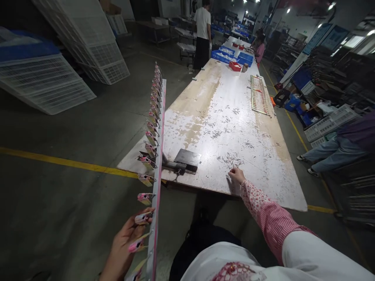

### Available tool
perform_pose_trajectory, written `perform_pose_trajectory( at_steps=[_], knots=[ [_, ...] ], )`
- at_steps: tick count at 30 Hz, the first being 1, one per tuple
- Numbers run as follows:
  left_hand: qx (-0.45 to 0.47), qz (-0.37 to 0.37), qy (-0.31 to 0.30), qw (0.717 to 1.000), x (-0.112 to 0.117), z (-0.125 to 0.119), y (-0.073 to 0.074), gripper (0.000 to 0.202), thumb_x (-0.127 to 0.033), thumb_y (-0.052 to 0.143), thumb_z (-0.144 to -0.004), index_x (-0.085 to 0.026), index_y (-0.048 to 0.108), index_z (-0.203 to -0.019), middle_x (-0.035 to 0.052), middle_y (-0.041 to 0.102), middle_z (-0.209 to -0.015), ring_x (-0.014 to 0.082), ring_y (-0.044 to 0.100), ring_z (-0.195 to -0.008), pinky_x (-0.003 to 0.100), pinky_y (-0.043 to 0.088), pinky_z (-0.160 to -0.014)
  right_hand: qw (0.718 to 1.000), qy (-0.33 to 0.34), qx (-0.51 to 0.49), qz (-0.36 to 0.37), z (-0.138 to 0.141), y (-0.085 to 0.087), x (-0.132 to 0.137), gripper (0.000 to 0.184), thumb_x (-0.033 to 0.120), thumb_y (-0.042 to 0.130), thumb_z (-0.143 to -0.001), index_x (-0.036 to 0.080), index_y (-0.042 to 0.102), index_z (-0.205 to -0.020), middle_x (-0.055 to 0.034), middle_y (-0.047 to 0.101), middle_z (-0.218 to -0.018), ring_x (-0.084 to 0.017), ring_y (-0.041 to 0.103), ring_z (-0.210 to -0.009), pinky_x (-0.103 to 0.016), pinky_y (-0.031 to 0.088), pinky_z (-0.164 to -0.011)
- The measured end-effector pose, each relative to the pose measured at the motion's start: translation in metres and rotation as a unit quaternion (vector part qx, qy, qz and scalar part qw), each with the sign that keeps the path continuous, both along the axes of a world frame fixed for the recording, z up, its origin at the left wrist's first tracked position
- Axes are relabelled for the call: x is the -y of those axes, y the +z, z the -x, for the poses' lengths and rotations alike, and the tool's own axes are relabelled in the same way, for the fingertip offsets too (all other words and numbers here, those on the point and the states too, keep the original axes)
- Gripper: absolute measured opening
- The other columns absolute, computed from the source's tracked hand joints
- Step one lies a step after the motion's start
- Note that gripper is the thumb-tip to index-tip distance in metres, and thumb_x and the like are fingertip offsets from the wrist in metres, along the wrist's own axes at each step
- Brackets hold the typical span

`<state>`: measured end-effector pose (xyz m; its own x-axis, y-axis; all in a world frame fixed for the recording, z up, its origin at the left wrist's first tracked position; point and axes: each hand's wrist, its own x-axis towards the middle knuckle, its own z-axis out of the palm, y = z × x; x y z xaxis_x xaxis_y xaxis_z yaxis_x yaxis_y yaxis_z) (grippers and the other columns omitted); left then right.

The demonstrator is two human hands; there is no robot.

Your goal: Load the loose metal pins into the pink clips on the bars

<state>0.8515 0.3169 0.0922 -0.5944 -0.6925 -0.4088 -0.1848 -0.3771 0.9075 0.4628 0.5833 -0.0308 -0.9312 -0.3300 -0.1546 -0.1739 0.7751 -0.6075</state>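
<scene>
A long grey metal rail [159,156] stands at the table's near left corner, with a row of small pink-and-pale clip-like pieces [145,198] along its left side. My left hand [124,244] is closed with its fingers around one of these pieces [143,217], low on the rail. Over the tabletop, my right hand [236,175] has its fingertips pinched together at the near edge of a pile of thin metal pins [231,160]. Whatever is between those fingertips is too small to make out. A dark metal bracket with a flat plate [187,158] is beside the rail.
The worn white table [263,171] carries more scattered pins [216,133], a framed rack [259,95], a red box [234,66] and blue crates [224,55]. White crates [41,82] stack at left. People stand behind the table [202,27] and at right [342,144].
</scene>
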Motion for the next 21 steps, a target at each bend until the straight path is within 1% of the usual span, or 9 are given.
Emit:
perform_pose_trajectory(
  at_steps=[2, 5, 9, 11, 14, 16, 18, 19, 21],
  knots=[
    [-0.007, 0.001, 0.002, 1.0, -0.001, 0.001, 0.002, 0.052, -0.053, 0.085, -0.042, -0.018, 0.071, -0.077, 0.0084, 0.072, -0.097, 0.0255, 0.064, -0.085, 0.029, 0.054, -0.072, 1.0, 0.011, 0.004, -0.009, -0.008, -0.003, 0.008, 0.007, 0.019, 0.066, -0.061, 0.017, 0.059, -0.059, -0.0011, 0.063, -0.063, -0.015, 0.058, -0.069, -0.023, 0.044, -0.066],
    [-0.013, 0.025, -0.018, 0.999, -0.004, 0.001, 0.008, 0.049, -0.049, 0.082, -0.05, -0.016, 0.071, -0.086, 0.0097, 0.071, -0.099, 0.0254, 0.064, -0.088, 0.03, 0.053, -0.076, 0.999, 0.022, 0.02, -0.011, -0.018, -0.002, 0.022, 0.015, 0.009, 0.063, -0.059, 0.017, 0.053, -0.051, -0.003, 0.06, -0.058, -0.017, 0.058, -0.073, -0.024, 0.042, -0.068],
    [-0.028, 0.065, -0.069, 0.995, -0.004, 0.0, 0.008, 0.041, -0.042, 0.076, -0.062, -0.014, 0.069, -0.091, 0.0128, 0.069, -0.108, 0.0254, 0.063, -0.094, 0.033, 0.051, -0.084, 0.997, 0.058, 0.051, 0.027, -0.034, 0.022, 0.042, 0.014, 0.009, 0.059, -0.063, 0.017, 0.054, -0.053, -0.0041, 0.06, -0.057, -0.019, 0.06, -0.073, -0.026, 0.042, -0.067],
    [-0.05, 0.084, -0.116, 0.988, -0.001, -0.001, 0.001, 0.033, -0.039, 0.073, -0.068, -0.013, 0.068, -0.087, 0.0152, 0.067, -0.112, 0.0258, 0.062, -0.099, 0.033, 0.05, -0.086, 0.991, 0.093, 0.072, 0.06, -0.049, 0.044, 0.057, 0.005, 0.016, 0.059, -0.069, 0.016, 0.06, -0.065, -0.0033, 0.062, -0.06, -0.017, 0.061, -0.069, -0.026, 0.045, -0.065],
    [-0.084, 0.121, -0.188, 0.971, 0.005, 0.001, -0.009, 0.028, -0.035, 0.066, -0.076, -0.012, 0.067, -0.091, 0.016, 0.066, -0.114, 0.0244, 0.061, -0.099, 0.032, 0.049, -0.085, 0.961, 0.189, 0.132, 0.152, -0.09, 0.092, 0.088, 0.017, 0.031, 0.06, -0.078, 0.016, 0.064, -0.084, -0.0021, 0.065, -0.069, -0.015, 0.062, -0.065, -0.026, 0.05, -0.065],
    [-0.08, 0.161, -0.218, 0.959, 0.006, 0.003, -0.012, 0.031, -0.033, 0.062, -0.079, -0.012, 0.066, -0.102, 0.0144, 0.068, -0.109, 0.0228, 0.062, -0.096, 0.031, 0.049, -0.083, 0.896, 0.283, 0.193, 0.284, -0.126, 0.129, 0.109, 0.023, 0.037, 0.063, -0.079, 0.015, 0.064, -0.089, -0.0031, 0.066, -0.072, -0.015, 0.063, -0.067, -0.029, 0.052, -0.067],
    [-0.067, 0.215, -0.225, 0.948, 0.004, 0.006, -0.012, 0.034, -0.032, 0.06, -0.081, -0.012, 0.065, -0.109, 0.0122, 0.07, -0.102, 0.0213, 0.063, -0.09, 0.029, 0.049, -0.08, 0.849, 0.351, 0.197, 0.342, -0.162, 0.161, 0.127, 0.023, 0.038, 0.064, -0.082, 0.016, 0.064, -0.089, -0.0037, 0.066, -0.075, -0.014, 0.063, -0.066, -0.028, 0.052, -0.063],
    [-0.06, 0.242, -0.221, 0.943, 0.002, 0.007, -0.012, 0.034, -0.032, 0.059, -0.082, -0.012, 0.065, -0.109, 0.0112, 0.07, -0.099, 0.0205, 0.064, -0.086, 0.029, 0.049, -0.078, 0.836, 0.381, 0.174, 0.355, -0.177, 0.174, 0.135, 0.022, 0.037, 0.063, -0.083, 0.017, 0.065, -0.089, -0.0041, 0.067, -0.077, -0.014, 0.063, -0.066, -0.027, 0.052, -0.062],
    [-0.05, 0.284, -0.201, 0.936, -0.002, 0.009, -0.012, 0.031, -0.032, 0.057, -0.084, -0.013, 0.066, -0.106, 0.0096, 0.071, -0.094, 0.0194, 0.064, -0.081, 0.028, 0.048, -0.074, 0.826, 0.424, 0.104, 0.357, -0.2, 0.191, 0.146, 0.018, 0.034, 0.06, -0.087, 0.017, 0.066, -0.091, -0.0048, 0.067, -0.079, -0.014, 0.063, -0.067, -0.026, 0.051, -0.062]
  ],
)
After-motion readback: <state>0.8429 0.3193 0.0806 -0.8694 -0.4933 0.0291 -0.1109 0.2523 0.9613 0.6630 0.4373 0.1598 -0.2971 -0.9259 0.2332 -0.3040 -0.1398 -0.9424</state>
